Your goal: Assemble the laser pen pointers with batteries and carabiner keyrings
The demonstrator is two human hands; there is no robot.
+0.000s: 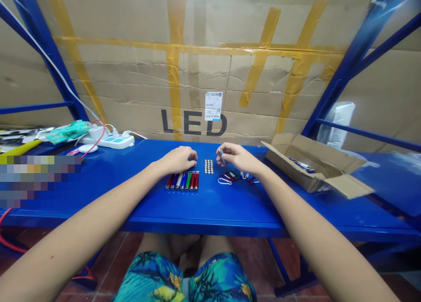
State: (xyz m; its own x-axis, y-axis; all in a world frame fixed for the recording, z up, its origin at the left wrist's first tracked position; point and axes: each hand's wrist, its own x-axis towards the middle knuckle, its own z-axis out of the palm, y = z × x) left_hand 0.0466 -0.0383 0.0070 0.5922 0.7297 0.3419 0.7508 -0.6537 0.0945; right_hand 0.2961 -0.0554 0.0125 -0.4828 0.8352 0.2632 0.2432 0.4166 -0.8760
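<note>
Hands: two bare hands reach forward side by side over a blue metal tabletop [210,205], seen from the wearer's own head.
Left hand [179,159]: palm down, fingers curled over the far ends of a row of slim coloured metal tubes [182,182]. Whether it grips one cannot be told.
Right hand [237,158]: thumb and fingertips pressed together, pinching a small bluish metal piece [222,158] just above the table.
Tubes: red, white, blue and green, lying side by side. They run from under the left hand towards 6 o'clock.
Between the hands: a neat grid of small silver button cells [208,166], at 3 o'clock from the left hand and close to both hands.
Under the right wrist: a loose heap of coloured wire clips [233,177], at 6 o'clock from the pinched piece.
Right side: an open brown cardboard box [315,164] at 3 o'clock from the right hand, well apart, with small metal parts inside.
Left side: a white power strip [110,140] with plugs and cables at 10 o'clock from the left hand. A blurred patch lies nearer the table's left edge.
Behind the table: a wall of taped brown cardboard sheets [138,74] at 12 o'clock, printed with the letters LED and bearing a white label [213,105].
Frame: blue steel shelving posts [42,34] slant up on both sides.
Below: the wearer's knees in shorts with a blue leaf print [154,275], over a reddish floor.
</note>
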